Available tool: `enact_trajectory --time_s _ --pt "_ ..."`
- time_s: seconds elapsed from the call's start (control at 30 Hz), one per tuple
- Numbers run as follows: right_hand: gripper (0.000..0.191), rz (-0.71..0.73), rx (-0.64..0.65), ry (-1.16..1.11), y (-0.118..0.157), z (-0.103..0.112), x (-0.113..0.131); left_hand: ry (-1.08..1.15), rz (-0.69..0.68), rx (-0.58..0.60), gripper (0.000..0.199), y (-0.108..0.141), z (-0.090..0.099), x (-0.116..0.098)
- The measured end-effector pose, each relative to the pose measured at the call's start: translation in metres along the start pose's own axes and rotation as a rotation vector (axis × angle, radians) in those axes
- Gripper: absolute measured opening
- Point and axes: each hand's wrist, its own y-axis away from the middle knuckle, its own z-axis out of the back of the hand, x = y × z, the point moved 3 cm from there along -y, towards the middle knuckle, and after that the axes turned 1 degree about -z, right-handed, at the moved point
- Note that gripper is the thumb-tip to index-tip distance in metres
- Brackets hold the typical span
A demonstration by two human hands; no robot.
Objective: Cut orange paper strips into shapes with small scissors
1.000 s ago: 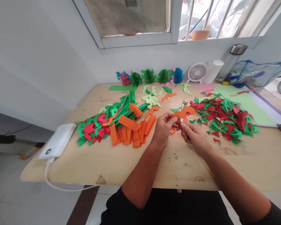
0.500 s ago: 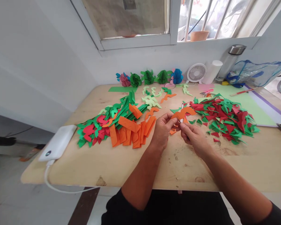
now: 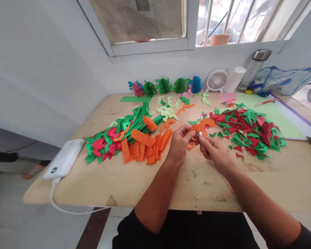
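Observation:
My left hand (image 3: 180, 142) is closed in a pinch on the left end of an orange paper cutout (image 3: 207, 123), whose curved part arches up to the right. Close beside it, my right hand (image 3: 214, 149) has its thumb and fingers pressed together at the cutout's lower edge. A thin white stick-like thing (image 3: 201, 119) shows behind the cutout; whether it is touched I cannot tell. Left of my hands lie several folded orange paper strips (image 3: 138, 138). Just beyond are a wavy orange cutout (image 3: 168, 125) and light green cutouts (image 3: 168, 112).
A heap of red and green paper scraps (image 3: 251, 129) spreads at the right. Green and red cutouts (image 3: 103, 143) pile at the left, near a white power bank (image 3: 64, 159) with a cable. Honeycomb paper figures (image 3: 163, 85), a small fan (image 3: 217, 81) and a glass bottle (image 3: 252, 71) line the wall.

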Motion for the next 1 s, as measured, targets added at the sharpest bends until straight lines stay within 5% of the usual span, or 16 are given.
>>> enact_trajectory --time_s 1.0 --pt "0.048 -0.017 0.000 -0.006 0.0009 -0.0010 0.0013 -0.016 0.001 -0.014 0.013 -0.0004 0.0008 0.0002"
